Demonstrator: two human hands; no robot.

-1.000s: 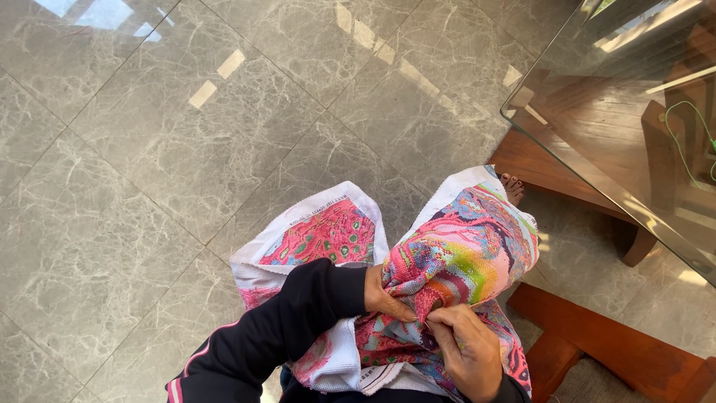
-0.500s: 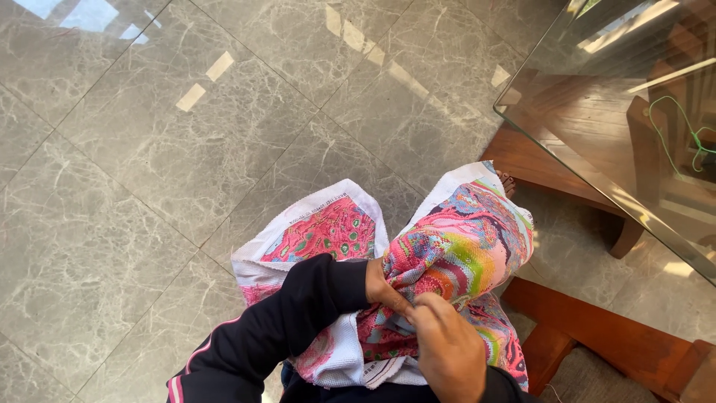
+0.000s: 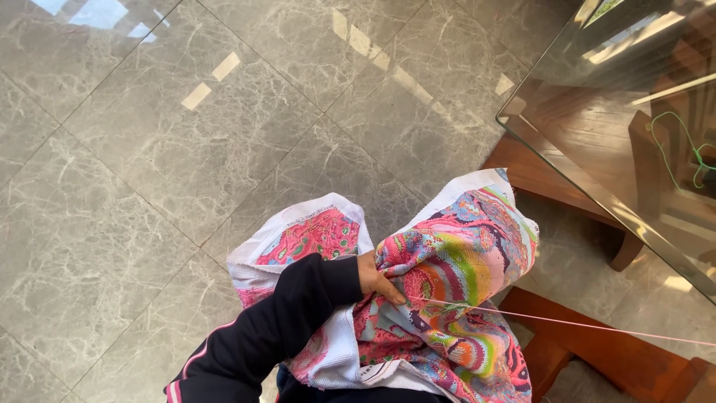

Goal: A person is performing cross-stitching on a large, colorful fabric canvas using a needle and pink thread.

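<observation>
A large cross-stitch cloth (image 3: 462, 261), white-edged and worked in pink, green, yellow and blue, lies bunched on my lap. My left hand (image 3: 377, 277), in a black sleeve with pink stripes, grips a fold of the cloth near its middle, thumb on top. A taut pink thread (image 3: 567, 322) runs from the cloth just beside my left thumb out to the right edge of the view. My right hand is out of view.
Grey marble floor tiles (image 3: 186, 149) fill the left and top. A glass-topped wooden table (image 3: 619, 134) stands at the upper right, with a green thread (image 3: 682, 153) lying on it. A wooden rail (image 3: 619, 351) sits low on the right.
My right hand, earlier on the cloth beside the left hand, has moved out of view to the right. The pink thread now stretches taut from the cloth.
</observation>
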